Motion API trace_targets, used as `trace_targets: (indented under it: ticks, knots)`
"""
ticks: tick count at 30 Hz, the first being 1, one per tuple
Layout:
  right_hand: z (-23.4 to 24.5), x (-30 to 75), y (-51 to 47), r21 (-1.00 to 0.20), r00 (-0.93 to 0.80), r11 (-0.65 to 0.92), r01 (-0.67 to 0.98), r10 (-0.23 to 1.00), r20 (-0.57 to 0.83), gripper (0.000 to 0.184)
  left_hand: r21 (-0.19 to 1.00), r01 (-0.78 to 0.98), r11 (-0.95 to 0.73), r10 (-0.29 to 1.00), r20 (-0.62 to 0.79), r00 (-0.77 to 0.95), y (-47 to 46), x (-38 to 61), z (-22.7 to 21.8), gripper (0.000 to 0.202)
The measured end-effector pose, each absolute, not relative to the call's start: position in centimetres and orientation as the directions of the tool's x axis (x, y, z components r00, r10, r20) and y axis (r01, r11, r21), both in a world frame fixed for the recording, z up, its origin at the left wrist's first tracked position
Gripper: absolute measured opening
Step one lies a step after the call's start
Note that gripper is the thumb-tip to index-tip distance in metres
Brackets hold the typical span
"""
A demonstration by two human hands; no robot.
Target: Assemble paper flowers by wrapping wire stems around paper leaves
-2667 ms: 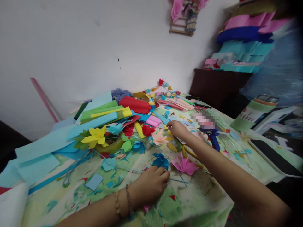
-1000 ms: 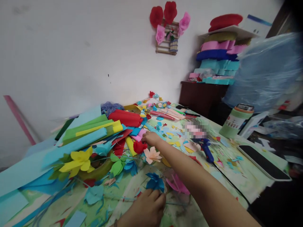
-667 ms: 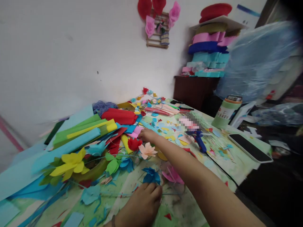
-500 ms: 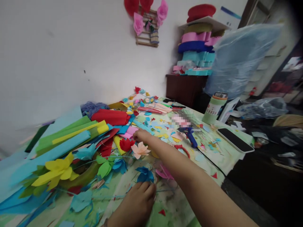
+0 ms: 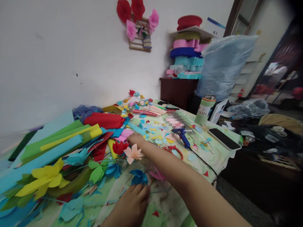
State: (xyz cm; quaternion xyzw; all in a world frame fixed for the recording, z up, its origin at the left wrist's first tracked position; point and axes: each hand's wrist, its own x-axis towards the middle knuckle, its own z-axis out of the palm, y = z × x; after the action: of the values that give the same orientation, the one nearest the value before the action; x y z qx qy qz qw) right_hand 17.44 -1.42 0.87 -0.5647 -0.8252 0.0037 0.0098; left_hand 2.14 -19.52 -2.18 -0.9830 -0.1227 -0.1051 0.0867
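My left hand (image 5: 135, 201) rests low on the table, its fingers curled at the lower edge of a blue paper flower (image 5: 137, 177). Stretched across to the far side, my right hand (image 5: 135, 138) has its fingers drawn together at the edge of pink paper (image 5: 122, 135); its fingertips are partly hidden. Below that hand lie a red paper flower (image 5: 119, 147) and a pale peach paper flower (image 5: 133, 154). A magenta flower (image 5: 157, 174) shows partly behind my right forearm. Left of my hands are a green paper flower (image 5: 97, 172), another blue flower (image 5: 113, 170) and a large yellow flower (image 5: 44, 177).
Red crepe paper (image 5: 104, 120) and green paper rolls (image 5: 52, 135) are piled at left. On the right lie red-handled scissors (image 5: 177, 151), a blue glue gun (image 5: 182, 137) with a black cord, a phone (image 5: 224, 138) and a green bottle (image 5: 205, 110). Paper scraps cover the tabletop.
The camera view has turned a little right and up, so everything sits further left. Both hands keep nearly the same places beside the blue flower and the pink paper.
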Motion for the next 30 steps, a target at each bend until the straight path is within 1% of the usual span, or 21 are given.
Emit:
trace_targets:
  ticks: [6,12,16,19,20,22,23,25,27,30]
  knots:
    - [1.1,17.5,-2.0,-0.041,-0.318,0.318,0.947,0.948,0.01,0.032,-0.126,0.265,-0.956,0.242,0.175,0.954,-19.5,2.1,-1.9,0.006]
    - [1.2,16.8,-2.2,-0.085,-0.322,0.319,0.944,0.947,-0.021,0.033,-0.105,0.259,-0.96,0.236,0.186,0.954,-19.5,2.2,-2.2,0.005]
    - [2.6,17.6,-2.0,-0.145,-0.423,0.406,0.902,0.899,-0.112,0.032,-0.103,0.248,-0.963,0.224,0.201,0.954,-19.5,2.2,-2.3,0.006]
    - [4.2,19.3,-2.0,-0.17,-0.508,0.481,0.86,0.838,-0.2,0.026,-0.096,0.242,-0.966,0.225,0.153,0.962,-19.7,2.2,-1.8,0.01]
    - [4.7,19.9,-2.0,-0.159,-0.514,0.489,0.857,0.828,-0.224,0.026,-0.09,0.242,-0.966,0.23,0.13,0.964,-19.7,2.2,-1.5,0.01]
    - [5.5,21.1,-1.9,-0.109,-0.493,0.481,0.87,0.835,-0.245,0.033,-0.079,0.244,-0.967,0.235,0.104,0.966,-19.7,2.2,-1.1,0.011]
    - [5.8,21.6,-1.8,-0.077,-0.475,0.471,0.879,0.847,-0.239,0.032,-0.073,0.244,-0.967,0.236,0.104,0.966,-19.7,2.1,-0.9,0.012]
    - [6.4,22.4,-1.4,-0.026,-0.447,0.452,0.892,0.87,-0.205,0.024,-0.067,0.249,-0.966,0.24,0.117,0.964,-19.6,2.1,-0.8,0.013]
    - [7.1,22.9,-0.9,0.017,-0.417,0.423,0.906,0.9,-0.127,0.02,-0.069,0.248,-0.966,0.237,0.136,0.962,-19.6,2.1,-1.0,0.015]
    - [8.8,23.3,0.0,0.061,-0.379,0.377,0.924,0.925,0.029,0.024,-0.074,0.242,-0.967,0.23,0.145,0.962,-19.5,2.1,-1.1,0.017]
